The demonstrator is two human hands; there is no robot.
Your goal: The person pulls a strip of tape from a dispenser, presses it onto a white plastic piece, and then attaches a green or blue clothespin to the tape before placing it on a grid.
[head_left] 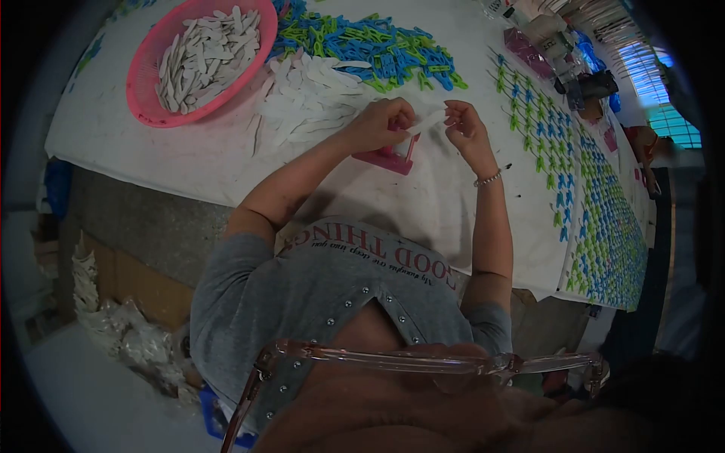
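Note:
A short white strip (429, 122) stretches between my two hands, above a small pink stand (387, 159) on the white-covered table. My left hand (380, 124) has its fingers curled in at the strip's left end, close over the stand. At the other end, the thumb and fingertips of my right hand (470, 137) pinch the strip; a beaded bracelet circles that wrist. Just left of my left hand lies a loose pile of flat white pieces (313, 94). The stand's upper part is partly hidden by my left hand.
A pink basket (139, 79) full of white pieces stands at the upper left. Blue and green clothespins (370, 47) are heaped at the back. Rows of blue and green clips (547, 136) cover the right side, with bags and dark objects (596, 84) behind them.

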